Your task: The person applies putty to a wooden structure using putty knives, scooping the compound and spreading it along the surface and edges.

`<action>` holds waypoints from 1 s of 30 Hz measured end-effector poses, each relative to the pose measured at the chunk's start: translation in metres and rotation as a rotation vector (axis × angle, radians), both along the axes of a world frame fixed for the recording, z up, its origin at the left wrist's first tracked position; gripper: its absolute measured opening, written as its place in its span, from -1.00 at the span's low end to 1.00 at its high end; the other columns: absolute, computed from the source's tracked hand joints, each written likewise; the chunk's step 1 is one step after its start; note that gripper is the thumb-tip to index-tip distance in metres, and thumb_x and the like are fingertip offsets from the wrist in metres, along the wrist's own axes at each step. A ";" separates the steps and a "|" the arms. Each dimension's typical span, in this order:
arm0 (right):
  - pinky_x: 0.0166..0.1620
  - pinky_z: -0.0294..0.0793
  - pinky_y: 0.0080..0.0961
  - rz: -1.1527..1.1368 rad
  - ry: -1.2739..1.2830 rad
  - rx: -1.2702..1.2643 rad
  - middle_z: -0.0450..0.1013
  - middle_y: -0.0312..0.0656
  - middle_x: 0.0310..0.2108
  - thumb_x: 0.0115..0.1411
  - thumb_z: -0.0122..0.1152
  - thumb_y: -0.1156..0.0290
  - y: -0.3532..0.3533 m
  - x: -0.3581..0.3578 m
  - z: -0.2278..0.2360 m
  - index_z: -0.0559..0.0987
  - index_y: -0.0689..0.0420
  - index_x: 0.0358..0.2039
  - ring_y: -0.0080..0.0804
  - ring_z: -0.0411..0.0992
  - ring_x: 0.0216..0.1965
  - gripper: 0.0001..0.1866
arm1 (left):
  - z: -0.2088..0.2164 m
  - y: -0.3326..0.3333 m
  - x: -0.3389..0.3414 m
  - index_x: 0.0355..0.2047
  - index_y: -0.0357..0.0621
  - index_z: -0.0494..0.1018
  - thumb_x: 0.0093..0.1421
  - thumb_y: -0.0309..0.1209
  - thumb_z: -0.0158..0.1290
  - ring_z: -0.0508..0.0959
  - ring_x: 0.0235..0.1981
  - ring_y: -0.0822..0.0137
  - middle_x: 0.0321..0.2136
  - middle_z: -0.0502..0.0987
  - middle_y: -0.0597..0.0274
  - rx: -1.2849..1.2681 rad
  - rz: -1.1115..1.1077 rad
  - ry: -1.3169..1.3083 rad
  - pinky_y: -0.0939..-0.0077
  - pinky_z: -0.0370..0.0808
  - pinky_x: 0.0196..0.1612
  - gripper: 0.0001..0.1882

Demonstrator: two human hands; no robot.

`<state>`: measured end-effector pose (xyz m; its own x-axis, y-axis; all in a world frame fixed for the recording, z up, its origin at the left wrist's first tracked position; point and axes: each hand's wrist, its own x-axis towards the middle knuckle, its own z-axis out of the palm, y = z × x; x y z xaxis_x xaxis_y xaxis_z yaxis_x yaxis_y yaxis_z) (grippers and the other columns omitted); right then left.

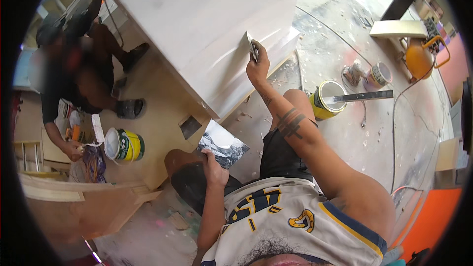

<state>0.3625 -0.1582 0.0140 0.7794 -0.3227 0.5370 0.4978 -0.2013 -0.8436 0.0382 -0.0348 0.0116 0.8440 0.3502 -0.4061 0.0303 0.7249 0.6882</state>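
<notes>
My right hand (257,66) is closed round a putty knife (248,43). The knife's blade meets a large white panel (197,15), where pale smears of filler show near it. In front of my lap, my left hand (215,169) grips a flat, dark-marbled plate (235,153) by its near edge. A heap of white filler (218,137) lies on that plate. The thumb rests on top; the other fingers are mostly hidden under it.
At right stand a yellow bucket (320,111) with a flat bar across its rim, a smaller tub (380,75) and an orange machine (418,61). A cable (394,133) crosses the spattered floor. At left a co-worker (74,64) crouches beside another bucket (132,146).
</notes>
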 end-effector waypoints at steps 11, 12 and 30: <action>0.24 0.30 -0.25 0.116 -0.065 -0.076 0.44 0.00 0.07 -0.13 -0.13 0.85 0.067 -0.081 -0.002 0.45 0.18 0.11 0.00 0.35 0.16 -0.30 | -0.016 0.024 -0.014 0.34 -0.03 0.10 0.41 0.07 -0.24 0.31 0.28 0.04 0.29 0.26 0.14 -0.233 0.023 -0.180 -0.04 0.25 0.33 -0.36; 0.24 0.30 -0.23 0.111 -0.080 -0.100 0.43 0.00 0.07 -0.14 -0.13 0.85 0.071 -0.087 -0.004 0.44 0.18 0.11 0.02 0.34 0.16 -0.29 | -0.017 0.025 -0.014 0.34 -0.03 0.10 0.41 0.07 -0.24 0.31 0.28 0.04 0.29 0.26 0.14 -0.243 0.033 -0.186 -0.04 0.25 0.33 -0.36; 0.29 0.22 -0.11 0.251 -0.252 -0.463 0.41 0.01 0.13 -0.11 0.13 0.74 0.117 -0.164 -0.031 0.46 0.15 0.09 0.11 0.30 0.20 -0.35 | -0.020 0.046 -0.022 0.23 -0.03 0.29 0.39 0.08 -0.17 0.42 0.19 0.14 0.19 0.41 0.23 -0.450 0.100 -0.328 0.06 0.30 0.28 -0.42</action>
<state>0.1989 -0.0416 -0.0174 0.6317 0.1678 0.7568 0.7517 -0.3712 -0.5451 0.0160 0.0114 -0.0083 0.9227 0.2884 -0.2559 -0.2174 0.9373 0.2725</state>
